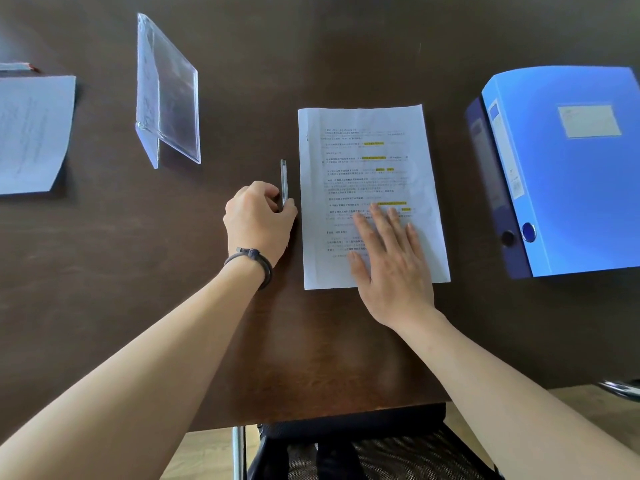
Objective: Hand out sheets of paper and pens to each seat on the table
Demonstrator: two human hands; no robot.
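Note:
A printed sheet of paper (367, 150) with yellow highlights lies on the dark brown table (104, 254) in front of me. My right hand (389, 258) rests flat on its lower half, fingers straight. Just left of the sheet lies a clear pen (283, 178), pointing away from me. My left hand (258, 221) pinches the pen's near end with curled fingers; a dark cord bracelet circles that wrist. Another sheet (31, 133) lies at the far left, with a second pen (19, 66) just beyond it.
A clear acrylic sign stand (169, 95) stands left of the pen. Two blue box files (568, 168) lie at the right. A black mesh chair (363, 448) sits under the table's near edge.

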